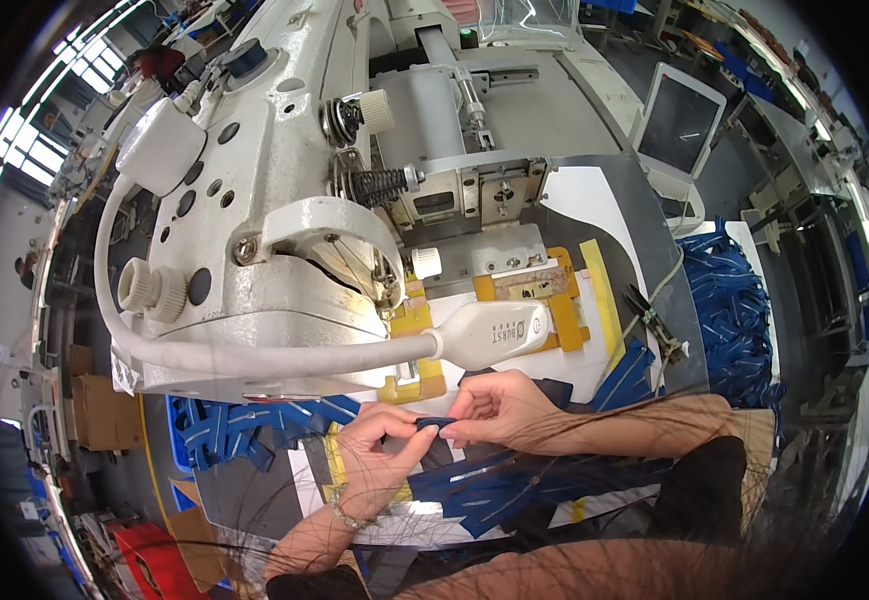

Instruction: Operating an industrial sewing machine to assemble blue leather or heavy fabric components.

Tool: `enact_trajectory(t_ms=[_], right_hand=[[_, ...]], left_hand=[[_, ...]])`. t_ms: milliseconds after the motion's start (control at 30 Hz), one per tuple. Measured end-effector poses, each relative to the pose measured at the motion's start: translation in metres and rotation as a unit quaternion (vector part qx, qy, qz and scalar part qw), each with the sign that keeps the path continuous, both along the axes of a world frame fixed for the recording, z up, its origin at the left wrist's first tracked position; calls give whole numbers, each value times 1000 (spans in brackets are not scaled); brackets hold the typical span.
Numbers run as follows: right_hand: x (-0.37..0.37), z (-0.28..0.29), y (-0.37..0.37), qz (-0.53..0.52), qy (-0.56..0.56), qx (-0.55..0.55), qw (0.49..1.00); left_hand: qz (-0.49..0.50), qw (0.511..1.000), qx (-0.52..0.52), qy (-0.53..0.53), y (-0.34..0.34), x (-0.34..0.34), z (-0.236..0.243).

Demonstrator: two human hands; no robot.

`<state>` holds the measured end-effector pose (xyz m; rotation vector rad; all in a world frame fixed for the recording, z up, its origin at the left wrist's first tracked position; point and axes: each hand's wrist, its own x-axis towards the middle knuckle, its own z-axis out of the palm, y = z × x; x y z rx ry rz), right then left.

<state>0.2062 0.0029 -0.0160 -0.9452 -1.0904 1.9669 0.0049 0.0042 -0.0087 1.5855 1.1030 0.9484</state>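
Held up in front of a sewing machine (284, 330), a small dark blue fabric piece (433, 423) spans the short gap between your two hands. Your left hand (379, 446) pinches its left end between thumb and forefinger; your right hand (499, 408) pinches the other end, fingertips nearly meeting the left. Gripping both ends probably keeps so small a piece flat and steady, and bringing it near the white lamp (494, 332) likely puts it in good light.

Beneath your wrists, blue strips (489, 495), one showing a line of zipper teeth, lie across the counter (244, 498), apparently kept within short reach. More blue strips (229, 432) lie at your left beside a blue bin (176, 432), and a thick blue heap (729, 310) rests at your far right. Dark-handled snips (654, 320) lie near the yellow strip (604, 300), on your right-hand side.

Room is tightest ahead: the lamp's head stands just beyond your fingers, with the yellow clamp plates (567, 312) and the machine's body behind it. Your right forearm reaches in over the strips, so a low sweep could drag them. The easier way out looks to be toward your lower left, where gray counter shows before its rounded near edge.
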Motion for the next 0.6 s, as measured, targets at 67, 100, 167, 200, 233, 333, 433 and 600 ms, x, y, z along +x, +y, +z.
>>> enact_trajectory(t_ms=[67,100,167,200,233,333,433,600], right_hand=[[1,-1,0,5,-4,14,1000],[2,-1,0,11,-8,28,1000],[3,1,0,12,-17,46,999],[3,2,0,11,-25,63,998],[3,3,0,14,-27,64,997],[2,3,0,17,-27,78,996],[0,1,0,20,-8,54,998],[1,3,1,28,-11,12,999]], left_hand=[[5,1000,-1,3,0,-1,-3],[9,1000,-2,7,0,-1,-4],[6,999,-9,51,0,-4,-1],[1,995,-17,95,0,-6,1],[4,995,-17,93,3,-6,5],[-117,975,72,175,9,-7,10],[-103,984,47,137,5,-5,7],[-93,987,61,119,5,-3,3]])
